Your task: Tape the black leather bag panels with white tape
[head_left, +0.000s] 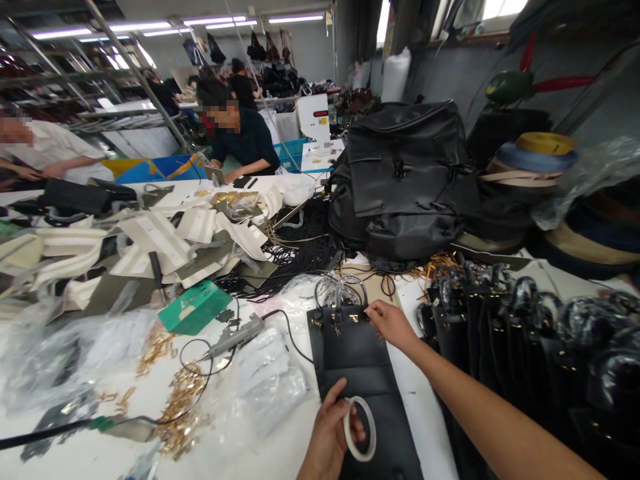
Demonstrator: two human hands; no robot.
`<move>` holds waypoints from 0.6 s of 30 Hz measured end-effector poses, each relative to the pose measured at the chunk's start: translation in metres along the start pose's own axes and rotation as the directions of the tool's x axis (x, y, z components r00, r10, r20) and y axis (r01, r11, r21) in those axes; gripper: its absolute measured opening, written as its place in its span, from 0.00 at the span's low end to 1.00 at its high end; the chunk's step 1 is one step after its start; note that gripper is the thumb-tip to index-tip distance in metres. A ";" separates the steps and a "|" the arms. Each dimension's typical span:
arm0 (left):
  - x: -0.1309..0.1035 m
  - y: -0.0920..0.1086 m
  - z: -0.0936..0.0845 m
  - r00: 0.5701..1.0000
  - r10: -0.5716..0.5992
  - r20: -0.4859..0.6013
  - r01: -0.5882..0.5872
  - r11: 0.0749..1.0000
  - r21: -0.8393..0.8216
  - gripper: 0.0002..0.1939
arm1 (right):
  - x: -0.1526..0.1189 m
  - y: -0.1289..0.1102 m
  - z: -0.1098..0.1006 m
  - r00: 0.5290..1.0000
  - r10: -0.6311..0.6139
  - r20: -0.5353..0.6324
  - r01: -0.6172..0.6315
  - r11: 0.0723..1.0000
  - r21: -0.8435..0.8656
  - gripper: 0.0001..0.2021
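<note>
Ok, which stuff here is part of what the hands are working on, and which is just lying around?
In hand:
- roll of tape, held by the left hand
- flat black bag, touched at its top edge by the right hand

Lying about:
- black backpack
- green card
- gold metal fittings
- row of black bags

I'm looking at a crowded workshop: tube lights (pixel 215 20) glow along the ceiling, metal racks (pixel 75 73) stand at left, a bright window (pixel 505 8) sits top right above a grey wall (pixel 600 100), bags hang on the far wall (pixel 310 60).
</note>
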State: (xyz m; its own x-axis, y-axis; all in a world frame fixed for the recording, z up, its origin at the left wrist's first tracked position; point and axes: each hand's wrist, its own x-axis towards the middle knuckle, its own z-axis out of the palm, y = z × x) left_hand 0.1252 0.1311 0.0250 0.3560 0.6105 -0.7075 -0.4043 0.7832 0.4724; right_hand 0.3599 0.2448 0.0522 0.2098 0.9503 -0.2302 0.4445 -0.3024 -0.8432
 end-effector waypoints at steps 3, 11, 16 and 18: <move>0.002 -0.001 -0.001 1.000 0.004 -0.004 -0.004 0.999 -0.050 0.35 | -0.007 -0.007 0.001 0.995 -0.066 -0.069 0.054 0.985 -0.164 0.12; 0.003 -0.002 -0.001 1.000 0.008 -0.013 -0.009 0.996 -0.091 0.35 | -0.019 -0.010 0.025 0.937 -0.348 -0.008 0.284 0.777 -0.561 0.15; 0.004 -0.005 -0.005 1.000 0.014 0.010 -0.013 0.995 -0.102 0.35 | -0.019 -0.004 0.027 0.935 -0.353 0.006 0.318 0.833 -0.452 0.16; 0.007 -0.007 -0.006 1.000 0.006 0.005 -0.006 0.994 -0.107 0.35 | -0.020 -0.003 0.027 0.936 -0.353 0.013 0.325 0.849 -0.417 0.16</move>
State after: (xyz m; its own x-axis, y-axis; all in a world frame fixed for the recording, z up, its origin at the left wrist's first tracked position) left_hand 0.1253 0.1287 0.0134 0.3575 0.6159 -0.7021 -0.4940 0.7626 0.4175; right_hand 0.3311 0.2292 0.0466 0.0287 0.9967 0.0758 0.8084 0.0215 -0.5882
